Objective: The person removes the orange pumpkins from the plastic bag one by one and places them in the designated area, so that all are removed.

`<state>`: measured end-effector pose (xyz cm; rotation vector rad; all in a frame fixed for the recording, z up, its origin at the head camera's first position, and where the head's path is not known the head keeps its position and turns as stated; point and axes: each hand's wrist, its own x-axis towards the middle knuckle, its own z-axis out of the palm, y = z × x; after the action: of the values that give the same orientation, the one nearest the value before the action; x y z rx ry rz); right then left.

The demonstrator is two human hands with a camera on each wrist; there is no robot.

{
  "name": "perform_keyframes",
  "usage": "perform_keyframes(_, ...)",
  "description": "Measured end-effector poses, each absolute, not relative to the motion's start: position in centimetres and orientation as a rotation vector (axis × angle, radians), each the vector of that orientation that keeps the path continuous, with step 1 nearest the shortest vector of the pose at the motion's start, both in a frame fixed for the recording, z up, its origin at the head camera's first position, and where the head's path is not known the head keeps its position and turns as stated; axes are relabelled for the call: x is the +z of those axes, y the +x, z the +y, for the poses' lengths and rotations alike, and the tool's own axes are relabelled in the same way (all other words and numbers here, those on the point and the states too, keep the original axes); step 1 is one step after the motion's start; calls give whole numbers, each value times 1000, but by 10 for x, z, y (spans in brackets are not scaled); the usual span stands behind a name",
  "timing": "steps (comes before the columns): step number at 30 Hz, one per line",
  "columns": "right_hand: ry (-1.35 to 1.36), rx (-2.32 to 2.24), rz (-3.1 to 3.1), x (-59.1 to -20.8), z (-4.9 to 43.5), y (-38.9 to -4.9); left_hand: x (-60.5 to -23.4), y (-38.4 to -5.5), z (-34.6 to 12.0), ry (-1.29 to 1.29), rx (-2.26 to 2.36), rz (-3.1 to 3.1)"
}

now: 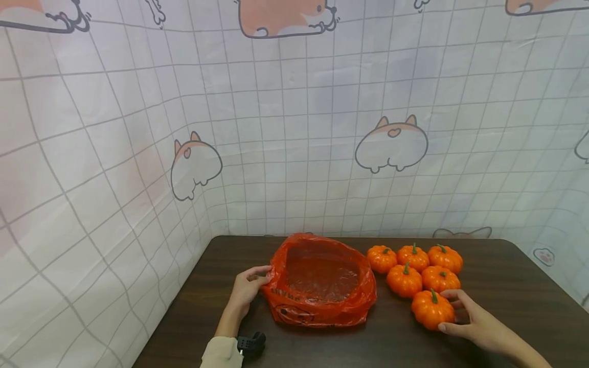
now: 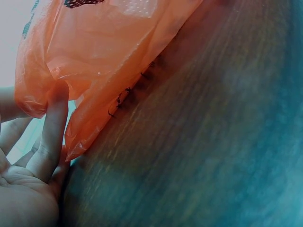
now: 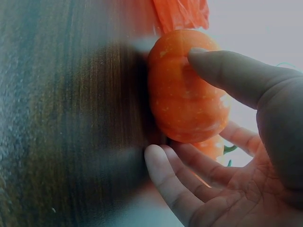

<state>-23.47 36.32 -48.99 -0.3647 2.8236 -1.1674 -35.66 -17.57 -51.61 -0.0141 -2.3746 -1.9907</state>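
A red plastic bag [image 1: 317, 313] stands on the table with its mouth spread wide; printing shows on its front. At the bag's left rim, my left hand [image 1: 245, 290] pinches the plastic between thumb and fingers. The left wrist view has a finger tucked against the bag's thin wall [image 2: 113, 52]. Over on the right, my right hand [image 1: 476, 321] holds the nearest small orange pumpkin [image 1: 430, 309], which has a green stem. In the right wrist view the thumb [image 3: 227, 71] lies across that pumpkin [image 3: 182, 99], with the fingers round its other side.
Several more small pumpkins [image 1: 404, 281] sit grouped behind the held one, close to the bag's right side. The dark wooden table [image 1: 391, 347] ends at a patterned cloth wall [image 1: 303, 199] behind. A black band [image 1: 251, 343] circles the left wrist.
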Motion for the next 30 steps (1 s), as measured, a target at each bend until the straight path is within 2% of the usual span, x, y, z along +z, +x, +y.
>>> perform_keyframes(24,-408,-1151,2847,-492,361,-235,-514,-356,-179,-27,-2022,-2344)
perform_keyframes(30,-403,-1122,2870,-480,360,-233,-506,-356,-181,-89,-2021,-2349)
